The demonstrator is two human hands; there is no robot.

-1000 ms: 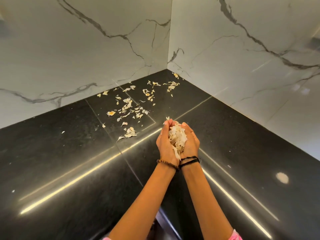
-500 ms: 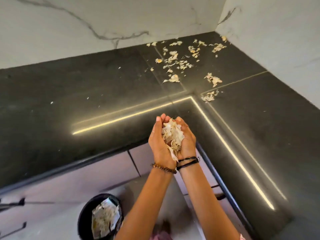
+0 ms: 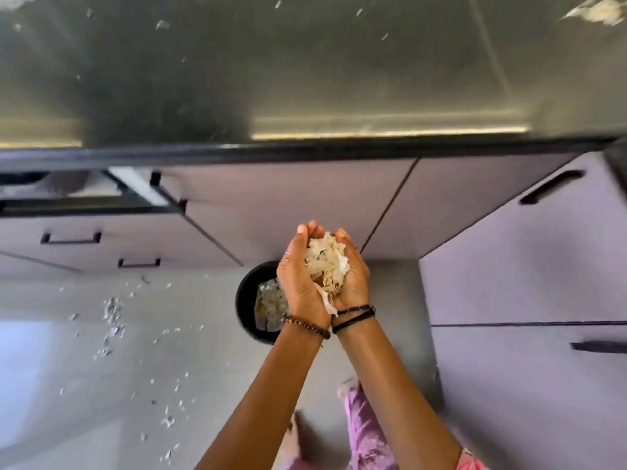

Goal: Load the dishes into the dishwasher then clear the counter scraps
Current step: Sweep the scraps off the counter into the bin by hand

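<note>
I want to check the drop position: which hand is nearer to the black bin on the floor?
Left. The left hand overlaps the black bin in the picture, above its right rim; the right hand is cupped against it, farther right.

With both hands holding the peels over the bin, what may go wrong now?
1. The peels sit heaped between the left hand and right hand, and one strip hangs near the wrists; it may fall beside the bin.
2. Scraps already lie on the floor; loose flakes may add to them.
</note>
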